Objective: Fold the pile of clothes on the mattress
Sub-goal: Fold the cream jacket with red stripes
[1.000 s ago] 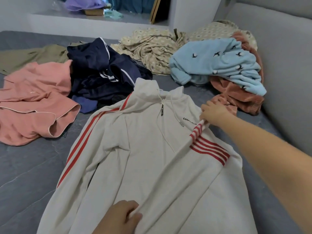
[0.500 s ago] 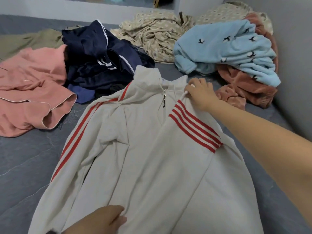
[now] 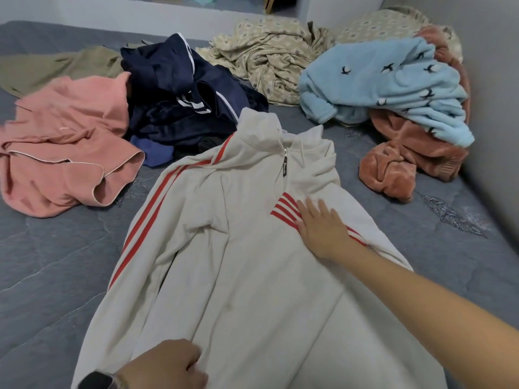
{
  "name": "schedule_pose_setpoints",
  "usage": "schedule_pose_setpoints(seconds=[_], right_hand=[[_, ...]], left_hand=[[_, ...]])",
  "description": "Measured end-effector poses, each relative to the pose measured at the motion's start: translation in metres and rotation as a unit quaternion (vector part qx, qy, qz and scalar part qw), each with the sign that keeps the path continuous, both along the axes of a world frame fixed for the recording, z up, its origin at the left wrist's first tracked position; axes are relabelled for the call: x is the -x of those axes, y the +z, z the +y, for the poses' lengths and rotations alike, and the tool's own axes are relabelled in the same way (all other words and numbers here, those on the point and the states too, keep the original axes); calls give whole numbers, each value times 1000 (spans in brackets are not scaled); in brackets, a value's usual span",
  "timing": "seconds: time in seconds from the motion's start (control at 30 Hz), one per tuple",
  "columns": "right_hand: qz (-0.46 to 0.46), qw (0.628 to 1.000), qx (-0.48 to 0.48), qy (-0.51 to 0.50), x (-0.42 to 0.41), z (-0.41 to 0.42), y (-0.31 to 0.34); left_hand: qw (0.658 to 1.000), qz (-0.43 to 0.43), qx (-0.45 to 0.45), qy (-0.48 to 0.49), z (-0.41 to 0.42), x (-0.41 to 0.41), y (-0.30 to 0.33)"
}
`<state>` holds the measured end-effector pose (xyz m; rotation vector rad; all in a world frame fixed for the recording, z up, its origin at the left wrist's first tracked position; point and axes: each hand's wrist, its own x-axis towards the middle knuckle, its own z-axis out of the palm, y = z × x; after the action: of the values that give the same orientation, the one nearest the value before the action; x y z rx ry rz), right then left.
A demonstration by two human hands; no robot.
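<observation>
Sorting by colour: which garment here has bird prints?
The light blue fleece garment, on the rust-orange plush one; it alone carries small dark birds.

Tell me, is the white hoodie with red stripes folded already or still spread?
Partly folded: the white hoodie with red stripes has one sleeve laid over its chest; the other lies outstretched on the grey mattress.

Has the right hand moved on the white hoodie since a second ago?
Yes. The right hand moved from near the zipper pull down toward the hem, onto the folded striped sleeve.
</observation>
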<state>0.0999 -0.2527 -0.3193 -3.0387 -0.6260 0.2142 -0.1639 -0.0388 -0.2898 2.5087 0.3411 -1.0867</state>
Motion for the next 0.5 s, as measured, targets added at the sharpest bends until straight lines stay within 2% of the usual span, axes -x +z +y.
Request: schedule_pose_setpoints(seconds=[0.07, 0.13, 0.2, 0.27, 0.3, 0.4, 0.43, 0.47, 0.5], right_hand=[[25, 997, -38, -56, 20, -14, 0], [31, 993, -69, -89, 44, -18, 5], [24, 998, -18, -52, 81, -16, -5], [37, 997, 33, -53, 99, -14, -13], [48, 995, 46, -75, 100, -8, -7], [75, 994, 46, -65, 105, 18, 20], [74, 996, 23, -34, 113, 28, 24], [88, 996, -29, -9, 122, 38, 26], [114, 991, -72, 10, 134, 49, 28]], left_hand=[[999, -36, -29, -4, 2, 6, -1], [997, -71, -17, -9, 5, 9, -8], [994, -102, 25, 29, 6, 13, -7], [980, -173, 20, 96, 7, 16, 0], [962, -230, 3, 144, 8, 18, 4], [868, -406, -95, 271, 20, 25, 13], [859, -400, -166, 273, 27, 27, 9], [860, -358, -225, 286, 32, 31, 8], [872, -278, -263, 306, 36, 36, 9]])
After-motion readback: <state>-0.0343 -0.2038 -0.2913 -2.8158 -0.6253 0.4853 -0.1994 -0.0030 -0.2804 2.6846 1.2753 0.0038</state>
